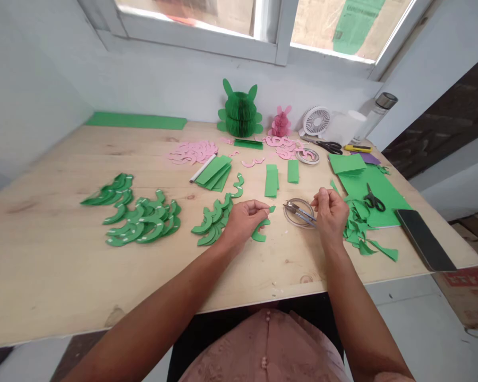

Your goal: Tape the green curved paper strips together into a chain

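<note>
My left hand (247,218) is closed in a pinch on a green curved paper strip (259,235), whose ends stick out past the fingertips. A pile of wavy green paper strips (213,220) lies just left of that hand. My right hand (331,212) is closed, thumb against the fingers; whatever it may pinch is too small to make out. Beside its fingertips, small metal scissors (300,212) lie across a roll of clear tape (290,216). Green paper scraps (358,225) are heaped to the right of this hand.
More stacks of green strips (143,220) lie at left. Green folded paper (215,172), a white pen (203,168) and pink cutouts (193,152) are farther back. Black scissors (373,199) rest on green sheets (390,193), near a phone (425,240). Honeycomb paper figures (241,114) and a fan (316,121) stand by the wall.
</note>
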The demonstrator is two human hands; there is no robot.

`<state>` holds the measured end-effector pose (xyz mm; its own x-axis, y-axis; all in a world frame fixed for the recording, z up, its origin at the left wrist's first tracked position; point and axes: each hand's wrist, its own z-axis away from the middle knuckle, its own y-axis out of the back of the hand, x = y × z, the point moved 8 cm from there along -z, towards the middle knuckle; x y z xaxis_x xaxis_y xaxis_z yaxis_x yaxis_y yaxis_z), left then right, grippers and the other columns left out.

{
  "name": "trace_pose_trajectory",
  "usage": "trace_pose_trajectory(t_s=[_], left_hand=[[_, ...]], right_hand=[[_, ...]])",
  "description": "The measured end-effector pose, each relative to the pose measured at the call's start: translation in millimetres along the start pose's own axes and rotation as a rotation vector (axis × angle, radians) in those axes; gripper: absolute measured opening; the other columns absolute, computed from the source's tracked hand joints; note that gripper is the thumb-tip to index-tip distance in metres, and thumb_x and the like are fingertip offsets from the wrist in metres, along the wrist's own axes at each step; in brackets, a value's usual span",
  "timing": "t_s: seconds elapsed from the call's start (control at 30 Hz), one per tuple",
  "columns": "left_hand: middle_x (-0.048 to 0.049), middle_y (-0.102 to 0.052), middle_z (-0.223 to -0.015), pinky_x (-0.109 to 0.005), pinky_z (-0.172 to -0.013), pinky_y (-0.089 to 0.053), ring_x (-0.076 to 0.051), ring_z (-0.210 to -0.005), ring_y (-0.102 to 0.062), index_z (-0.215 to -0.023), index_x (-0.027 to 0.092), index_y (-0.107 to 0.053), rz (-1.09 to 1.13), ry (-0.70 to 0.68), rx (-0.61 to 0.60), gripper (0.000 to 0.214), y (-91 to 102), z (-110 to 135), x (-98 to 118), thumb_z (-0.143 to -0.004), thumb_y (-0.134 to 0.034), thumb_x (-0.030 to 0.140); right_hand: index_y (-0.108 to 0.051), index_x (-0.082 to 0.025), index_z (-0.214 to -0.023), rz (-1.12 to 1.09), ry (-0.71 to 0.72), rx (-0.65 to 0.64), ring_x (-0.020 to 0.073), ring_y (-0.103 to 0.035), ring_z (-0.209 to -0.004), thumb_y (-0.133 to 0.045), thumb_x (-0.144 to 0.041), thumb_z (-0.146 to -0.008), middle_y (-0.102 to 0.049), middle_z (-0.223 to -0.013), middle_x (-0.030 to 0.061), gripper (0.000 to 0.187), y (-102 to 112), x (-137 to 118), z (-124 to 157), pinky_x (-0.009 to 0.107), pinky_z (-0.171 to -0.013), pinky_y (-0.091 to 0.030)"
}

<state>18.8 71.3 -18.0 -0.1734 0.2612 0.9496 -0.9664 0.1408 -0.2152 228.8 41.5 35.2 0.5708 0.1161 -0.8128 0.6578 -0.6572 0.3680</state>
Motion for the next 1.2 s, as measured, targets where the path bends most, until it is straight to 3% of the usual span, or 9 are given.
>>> trace_pose_trajectory(t_s=[0.1, 0.23, 0.37, 0.47, 0.63, 0.77, 0.93, 1.07, 1.2], left_hand=[[-0.0001, -0.059, -0.053, -0.018, -0.041, -0.040, -0.009, -0.049, -0.053, -0.067, 0.012, -0.065, 0.000, 0.007, -0.005, 0.014, -0.3, -1, -2, -0.059, -0.070, 0.023], [0.0000, -0.060, -0.055, -0.018, -0.041, -0.041, -0.010, -0.050, -0.055, -0.067, 0.013, -0.065, 0.005, 0.014, -0.013, 0.015, -0.3, 0, -3, -0.059, -0.070, 0.025], [0.0001, -0.060, -0.054, -0.018, -0.042, -0.041, -0.009, -0.049, -0.053, -0.067, 0.013, -0.065, 0.012, 0.013, -0.015, 0.016, -0.7, 1, -2, -0.059, -0.071, 0.025], [0.0001, -0.060, -0.053, -0.018, -0.042, -0.041, -0.008, -0.047, -0.052, -0.067, 0.013, -0.065, 0.017, 0.014, -0.017, 0.017, -1.4, 1, -2, -0.059, -0.071, 0.026], [0.0001, -0.060, -0.052, -0.018, -0.042, -0.040, -0.008, -0.046, -0.050, -0.068, 0.013, -0.064, 0.024, 0.016, -0.022, 0.017, -1.9, 1, -2, -0.059, -0.071, 0.026], [0.0000, -0.060, -0.052, -0.019, -0.042, -0.040, -0.008, -0.045, -0.049, -0.068, 0.013, -0.064, 0.021, 0.013, -0.028, 0.017, -2.3, 1, -1, -0.059, -0.071, 0.026], [-0.0004, -0.060, -0.052, -0.019, -0.041, -0.040, -0.008, -0.045, -0.049, -0.068, 0.013, -0.064, 0.029, 0.014, -0.033, 0.019, -2.7, 2, -1, -0.059, -0.072, 0.027], [-0.0003, -0.060, -0.052, -0.019, -0.041, -0.039, -0.008, -0.045, -0.049, -0.067, 0.013, -0.064, 0.050, 0.020, -0.051, 0.020, -4.2, 2, -1, -0.058, -0.073, 0.029], [-0.0005, -0.060, -0.052, -0.019, -0.041, -0.039, -0.008, -0.045, -0.049, -0.068, 0.013, -0.064, 0.068, 0.022, -0.061, 0.022, -5.1, 3, -1, -0.058, -0.074, 0.029]], right_hand=[[-0.056, -0.019, -0.066, 0.256, 0.015, 0.007, 0.0138, -0.051, -0.052, -0.047, -0.041, -0.085, -0.059, -0.058, -0.0003, 0.031, 4, 7, -4, 0.027, -0.056, -0.037], [-0.062, -0.018, -0.079, 0.429, 0.034, -0.036, 0.0177, -0.055, -0.062, -0.050, -0.029, -0.079, -0.064, -0.070, 0.0040, 0.016, 1, 18, -9, 0.030, -0.063, -0.039], [-0.065, -0.017, -0.091, 0.509, 0.135, -0.033, 0.0203, -0.054, -0.072, -0.047, -0.018, -0.077, -0.065, -0.085, 0.0082, 0.022, 0, 19, -10, 0.034, -0.072, -0.040], [-0.066, -0.018, -0.083, 0.570, 0.188, 0.000, 0.0224, -0.052, -0.078, -0.052, -0.022, -0.076, -0.063, -0.083, 0.0086, 0.017, 2, 19, -10, 0.036, -0.077, -0.039], [-0.063, -0.018, -0.066, 0.676, 0.154, 0.020, 0.0239, -0.050, -0.076, -0.054, -0.029, -0.076, -0.063, -0.075, 0.0091, 0.017, 5, 24, -11, 0.036, -0.074, -0.038], [-0.066, -0.018, -0.082, 0.643, 0.122, -0.009, 0.0243, -0.054, -0.079, -0.052, -0.020, -0.073, -0.068, -0.082, 0.0092, 0.017, 6, 26, -11, 0.035, -0.072, -0.038], [-0.066, -0.019, -0.076, 0.496, -0.026, -0.025, 0.0208, -0.056, -0.062, -0.049, -0.033, -0.080, -0.066, -0.064, 0.0053, 0.022, 9, 33, -11, 0.033, -0.065, -0.039], [-0.065, -0.018, -0.091, 0.306, 0.061, -0.002, 0.0213, -0.060, -0.078, -0.050, -0.027, -0.076, -0.069, -0.091, 0.0088, 0.023, 9, 29, -13, 0.035, -0.074, -0.043], [-0.064, -0.019, -0.069, 0.346, 0.104, 0.039, 0.0242, -0.059, -0.087, -0.055, -0.031, -0.073, -0.069, -0.089, 0.0092, 0.015, 10, 29, -15, 0.041, -0.085, -0.041]])
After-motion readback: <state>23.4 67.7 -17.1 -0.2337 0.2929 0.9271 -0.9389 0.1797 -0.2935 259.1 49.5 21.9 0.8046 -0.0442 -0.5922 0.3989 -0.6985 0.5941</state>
